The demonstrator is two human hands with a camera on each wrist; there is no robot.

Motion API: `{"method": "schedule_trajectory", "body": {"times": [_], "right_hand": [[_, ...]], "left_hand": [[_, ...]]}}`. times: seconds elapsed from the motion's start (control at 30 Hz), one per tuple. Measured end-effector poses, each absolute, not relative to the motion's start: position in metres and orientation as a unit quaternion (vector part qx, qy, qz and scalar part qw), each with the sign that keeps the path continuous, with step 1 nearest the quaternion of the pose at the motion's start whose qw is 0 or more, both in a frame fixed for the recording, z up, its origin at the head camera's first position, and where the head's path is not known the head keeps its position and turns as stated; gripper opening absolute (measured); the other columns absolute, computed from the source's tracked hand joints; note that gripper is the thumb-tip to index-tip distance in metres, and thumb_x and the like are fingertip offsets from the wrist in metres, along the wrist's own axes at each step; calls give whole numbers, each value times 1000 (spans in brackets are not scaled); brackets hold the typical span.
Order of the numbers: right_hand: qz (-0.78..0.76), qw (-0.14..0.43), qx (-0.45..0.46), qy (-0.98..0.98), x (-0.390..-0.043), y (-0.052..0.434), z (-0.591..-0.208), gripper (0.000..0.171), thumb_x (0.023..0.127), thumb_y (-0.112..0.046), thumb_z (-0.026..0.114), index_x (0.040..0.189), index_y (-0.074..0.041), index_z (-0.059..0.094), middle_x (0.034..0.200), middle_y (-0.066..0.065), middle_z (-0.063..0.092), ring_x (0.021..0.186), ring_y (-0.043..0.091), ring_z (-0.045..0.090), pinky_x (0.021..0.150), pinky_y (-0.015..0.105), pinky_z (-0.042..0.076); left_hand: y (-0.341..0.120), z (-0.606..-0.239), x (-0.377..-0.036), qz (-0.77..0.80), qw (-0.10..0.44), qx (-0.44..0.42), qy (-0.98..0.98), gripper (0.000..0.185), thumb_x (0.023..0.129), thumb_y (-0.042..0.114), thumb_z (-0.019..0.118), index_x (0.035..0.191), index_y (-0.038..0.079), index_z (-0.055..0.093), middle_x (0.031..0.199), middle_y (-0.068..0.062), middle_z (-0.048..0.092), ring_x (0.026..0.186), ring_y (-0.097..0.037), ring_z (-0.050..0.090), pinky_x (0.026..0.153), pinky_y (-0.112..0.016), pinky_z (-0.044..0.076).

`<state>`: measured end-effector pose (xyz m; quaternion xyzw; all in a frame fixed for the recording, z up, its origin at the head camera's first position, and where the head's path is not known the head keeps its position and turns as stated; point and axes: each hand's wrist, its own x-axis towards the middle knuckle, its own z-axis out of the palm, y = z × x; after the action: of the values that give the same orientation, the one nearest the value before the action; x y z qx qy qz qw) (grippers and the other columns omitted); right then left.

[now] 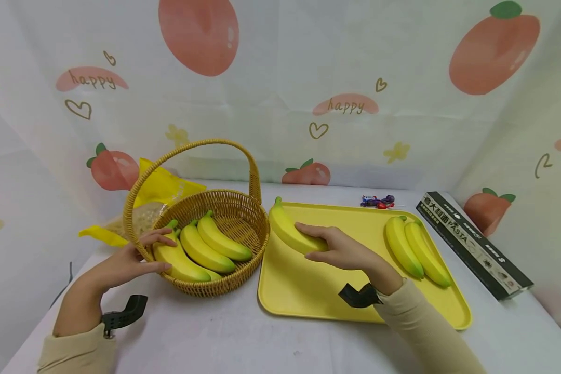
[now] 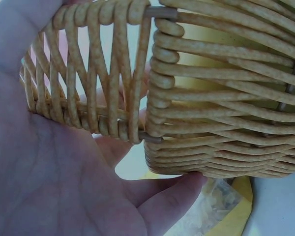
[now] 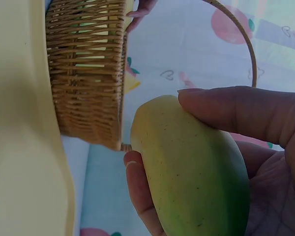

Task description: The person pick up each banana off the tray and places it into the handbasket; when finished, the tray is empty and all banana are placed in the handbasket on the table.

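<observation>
Where cloth drapes: white table (image 1: 215, 337).

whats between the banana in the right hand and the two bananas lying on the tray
Only bare yellow tray separates the held banana from the two bananas, seen in the head view; the right hand grips the banana there.

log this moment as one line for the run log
left hand grips woven wicker basket rim | right hand holds yellow banana over yellow plastic tray | two bananas on tray
</observation>
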<state>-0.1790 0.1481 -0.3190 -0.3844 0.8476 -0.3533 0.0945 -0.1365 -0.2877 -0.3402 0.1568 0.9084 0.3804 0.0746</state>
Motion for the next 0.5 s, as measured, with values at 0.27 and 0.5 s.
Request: {"method": "schedule_trajectory", "body": {"times": [0.27, 0.5], "right_hand": [[-328, 121, -420, 838, -192, 118, -314, 59, 88, -9, 62, 140, 2, 37, 135, 15, 51, 77, 10, 43, 73, 21, 39], [-291, 136, -440, 838, -208, 87, -306, 58, 88, -10, 62, 140, -1, 38, 141, 15, 45, 87, 12, 47, 79, 22, 38]], "left_hand": [[-287, -339, -136, 378, 71, 162, 909, 39, 84, 22, 68, 118, 12, 54, 145, -19, 30, 130, -44, 26, 90, -61, 40], [-287, -338, -135, 379, 72, 162, 908, 39, 84, 22, 68, 119, 11, 54, 145, -20, 29, 129, -44, 27, 87, -60, 41]]}}
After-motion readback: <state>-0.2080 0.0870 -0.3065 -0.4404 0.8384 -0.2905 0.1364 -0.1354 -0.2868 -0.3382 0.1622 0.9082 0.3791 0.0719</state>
